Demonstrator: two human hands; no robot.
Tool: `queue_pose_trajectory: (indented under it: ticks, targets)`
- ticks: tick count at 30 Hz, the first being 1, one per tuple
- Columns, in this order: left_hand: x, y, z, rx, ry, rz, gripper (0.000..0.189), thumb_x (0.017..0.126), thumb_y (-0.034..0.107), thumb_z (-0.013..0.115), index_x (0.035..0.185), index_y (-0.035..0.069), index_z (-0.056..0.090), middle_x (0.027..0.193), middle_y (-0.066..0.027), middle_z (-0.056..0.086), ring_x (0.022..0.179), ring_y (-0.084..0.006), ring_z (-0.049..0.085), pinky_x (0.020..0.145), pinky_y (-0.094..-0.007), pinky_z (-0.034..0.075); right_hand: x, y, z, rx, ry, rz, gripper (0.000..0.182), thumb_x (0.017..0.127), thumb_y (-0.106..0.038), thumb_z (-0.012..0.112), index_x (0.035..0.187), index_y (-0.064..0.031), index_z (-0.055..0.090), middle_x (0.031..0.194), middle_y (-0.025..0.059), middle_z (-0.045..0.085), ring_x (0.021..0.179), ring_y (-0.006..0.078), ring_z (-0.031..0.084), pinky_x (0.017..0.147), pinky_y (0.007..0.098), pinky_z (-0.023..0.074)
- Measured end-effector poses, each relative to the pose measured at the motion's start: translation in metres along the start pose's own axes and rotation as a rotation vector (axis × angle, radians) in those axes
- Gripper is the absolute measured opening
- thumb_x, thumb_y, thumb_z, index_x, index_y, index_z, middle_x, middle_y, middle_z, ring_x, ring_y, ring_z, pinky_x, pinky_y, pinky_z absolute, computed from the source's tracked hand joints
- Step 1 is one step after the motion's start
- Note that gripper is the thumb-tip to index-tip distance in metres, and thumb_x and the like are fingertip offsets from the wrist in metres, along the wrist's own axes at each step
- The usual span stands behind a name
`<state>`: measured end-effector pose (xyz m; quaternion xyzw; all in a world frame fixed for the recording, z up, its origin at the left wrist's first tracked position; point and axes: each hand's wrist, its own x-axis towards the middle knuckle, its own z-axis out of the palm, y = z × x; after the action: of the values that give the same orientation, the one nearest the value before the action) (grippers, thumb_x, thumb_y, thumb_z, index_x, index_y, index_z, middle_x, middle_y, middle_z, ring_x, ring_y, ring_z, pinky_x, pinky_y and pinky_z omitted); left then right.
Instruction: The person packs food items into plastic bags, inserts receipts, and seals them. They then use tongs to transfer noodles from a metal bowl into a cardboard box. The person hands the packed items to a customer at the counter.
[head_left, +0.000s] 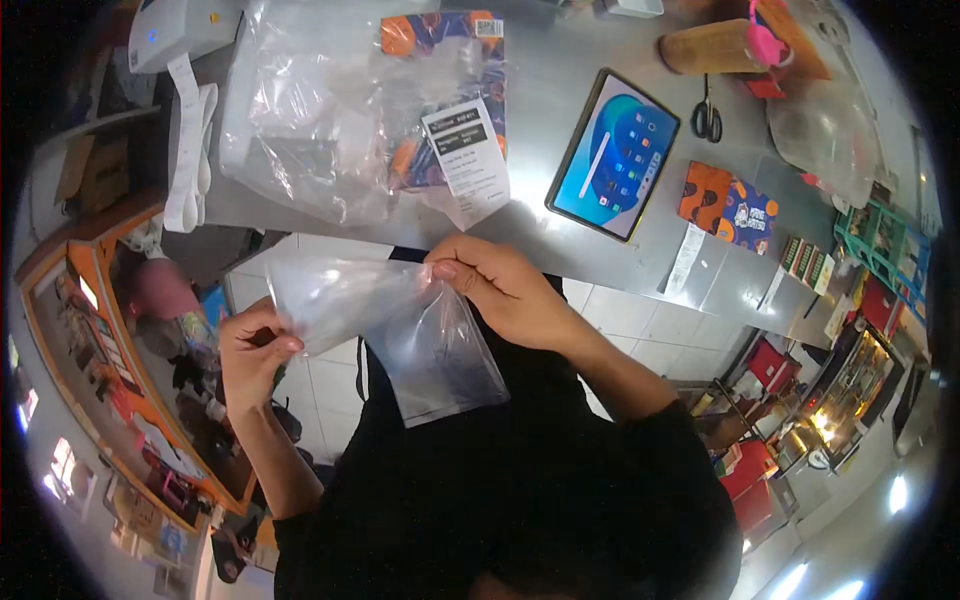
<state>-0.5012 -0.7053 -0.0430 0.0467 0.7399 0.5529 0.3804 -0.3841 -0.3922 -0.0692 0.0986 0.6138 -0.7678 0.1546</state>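
Observation:
Before my body, off the table's edge, I hold a clear plastic bag (442, 360) with both hands. My left hand (255, 349) pinches its left edge between thumb and fingers. My right hand (510, 292) grips the bag's upper part, where the film bunches under the thumb. The bag's lower portion hangs down in front of my black shirt (525, 480). Just beyond my hands, a printed paper slip (469, 157) lies over a patterned orange and blue package (412, 161) in clear plastic. Left of it spreads a pile of clear plastic bags (307, 112).
A tablet (615, 154) lies lit on the metal table (525, 240). To its right are black-handled scissors (706, 120), a patterned card (727, 206) and a drink cup (709, 46). A label printer (180, 34) trails a paper strip (187, 150). Another person (165, 300) is at the left.

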Motion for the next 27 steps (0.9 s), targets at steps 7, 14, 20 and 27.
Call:
queue_pose_trajectory:
  ticks: [7, 14, 20, 27]
  targets:
    - [-0.044, -0.02, 0.039, -0.105, 0.212, -0.1, 0.021, 0.084, 0.017, 0.08, 0.091, 0.0, 0.07, 0.083, -0.007, 0.072, 0.074, -0.0115, 0.063, 0.069, -0.0253, 0.047, 0.036, -0.013, -0.075, -0.894, 0.577, -0.602, 0.027, 0.086, -0.012, 0.072, 0.111, -0.0038, 0.065, 0.111, 0.0119, 0.065, 0.102, 0.0219, 0.062, 0.084, 0.0329, 0.0486]
    - [-0.063, -0.018, 0.035, -0.116, 0.374, -0.012, 0.021, 0.083, 0.01, 0.078, 0.099, 0.0, 0.069, 0.086, -0.0036, 0.07, 0.077, -0.0098, 0.062, 0.071, -0.0252, 0.046, 0.112, -0.031, -0.085, -0.617, 0.456, -0.721, 0.033, 0.086, -0.012, 0.068, 0.118, -0.0031, 0.063, 0.106, 0.0133, 0.066, 0.097, 0.0252, 0.061, 0.084, 0.0393, 0.0475]
    - [-0.063, -0.032, 0.039, -0.161, 0.526, -0.088, 0.018, 0.085, 0.006, 0.075, 0.101, 0.001, 0.067, 0.086, -0.0012, 0.067, 0.082, -0.0099, 0.059, 0.081, -0.0245, 0.045, 0.063, -0.061, -0.108, -0.443, 0.919, -0.627, 0.019, 0.096, -0.012, 0.056, 0.101, 0.0003, 0.069, 0.101, 0.0111, 0.07, 0.095, 0.0208, 0.066, 0.087, 0.0342, 0.0504]
    - [-0.04, -0.045, 0.026, -0.196, 0.386, -0.119, 0.019, 0.087, 0.0, 0.071, 0.106, 0.0, 0.067, 0.094, -0.0029, 0.069, 0.091, -0.011, 0.06, 0.089, -0.0265, 0.045, 0.035, -0.08, -0.155, -0.458, 0.642, -0.968, 0.021, 0.097, -0.01, 0.051, 0.098, 0.0044, 0.066, 0.11, 0.0231, 0.066, 0.11, 0.0333, 0.06, 0.103, 0.0475, 0.0424]
